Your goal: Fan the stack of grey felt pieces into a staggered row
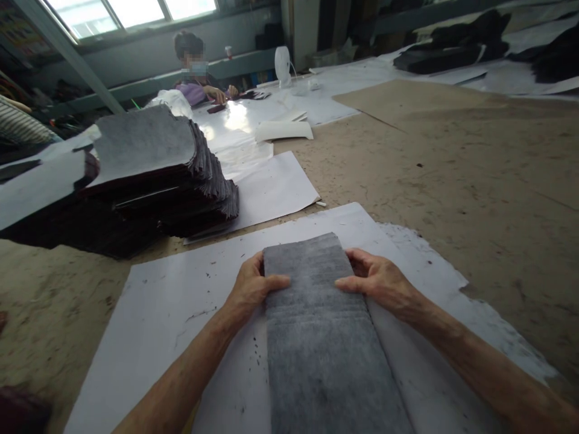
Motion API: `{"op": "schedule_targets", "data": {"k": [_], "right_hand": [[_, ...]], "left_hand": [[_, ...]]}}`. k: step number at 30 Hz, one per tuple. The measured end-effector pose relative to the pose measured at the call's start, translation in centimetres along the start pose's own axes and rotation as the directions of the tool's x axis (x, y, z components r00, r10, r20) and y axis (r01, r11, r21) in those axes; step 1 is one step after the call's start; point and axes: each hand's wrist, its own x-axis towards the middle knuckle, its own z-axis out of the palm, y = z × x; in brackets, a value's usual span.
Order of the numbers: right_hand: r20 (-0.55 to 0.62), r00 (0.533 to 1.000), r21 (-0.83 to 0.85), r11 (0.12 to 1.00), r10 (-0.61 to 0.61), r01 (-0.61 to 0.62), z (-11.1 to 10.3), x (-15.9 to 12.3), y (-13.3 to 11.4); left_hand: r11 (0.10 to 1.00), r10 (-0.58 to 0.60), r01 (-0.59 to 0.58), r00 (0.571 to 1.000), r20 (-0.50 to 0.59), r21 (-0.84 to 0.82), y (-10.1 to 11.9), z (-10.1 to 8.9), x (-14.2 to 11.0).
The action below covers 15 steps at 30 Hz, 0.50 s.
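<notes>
A long grey fabric strip stack (323, 337) lies lengthwise in front of me on a large white paper sheet (172, 313). My left hand (251, 286) grips its left edge, thumb resting on top and fingers curled round the side. On the opposite edge my right hand (380, 280) holds it the same way, thumb on top. Both hands are closed on the stack near its far end.
A tall pile of dark cut fabric pieces (149, 175) stands at the left on the brown table (452, 181). More white paper (271, 187) lies beyond it. A person (196, 72) sits at the far end by a small white fan (283, 65). Black fabric heaps (452, 48) lie far right.
</notes>
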Motion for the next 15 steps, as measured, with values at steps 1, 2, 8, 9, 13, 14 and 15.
{"op": "schedule_targets", "data": {"k": [1, 2, 8, 9, 13, 14, 15], "right_hand": [[0.010, 1.000, 0.005, 1.000, 0.000, 0.000, 0.1, 0.2, -0.2], [0.012, 1.000, 0.003, 1.000, 0.000, 0.000, 0.2, 0.5, -0.5], [-0.050, 0.997, -0.102, 0.994, -0.052, 0.047, 0.6, 0.7, -0.3], [-0.070, 0.995, -0.128, 0.990, -0.076, 0.066, 0.5, 0.7, 0.0], [-0.167, 0.979, -0.246, 0.966, -0.121, 0.078, 0.1, 1.1, 1.0], [-0.211, 0.968, -0.285, 0.956, -0.134, 0.070, 0.1, 1.3, 1.0], [-0.268, 0.952, -0.318, 0.946, -0.150, 0.060, 0.2, 1.3, 0.8]], "left_hand": [[1.000, -0.009, 0.009, 1.000, 0.005, 0.009, 0.1, 0.1, 0.2], [1.000, -0.015, 0.015, 1.000, 0.004, 0.018, 0.1, 0.2, 0.4], [0.999, 0.038, -0.037, 0.999, -0.035, 0.017, 0.0, -0.1, 0.5], [0.998, 0.059, -0.059, 0.998, -0.036, 0.018, -0.2, -0.3, 0.4], [0.993, 0.102, -0.097, 0.991, -0.082, 0.064, -0.7, -0.6, 1.0], [0.991, 0.111, -0.102, 0.988, -0.109, 0.086, -0.8, -0.6, 1.3], [0.988, 0.122, -0.107, 0.983, -0.140, 0.114, -1.0, -0.6, 1.6]]}}
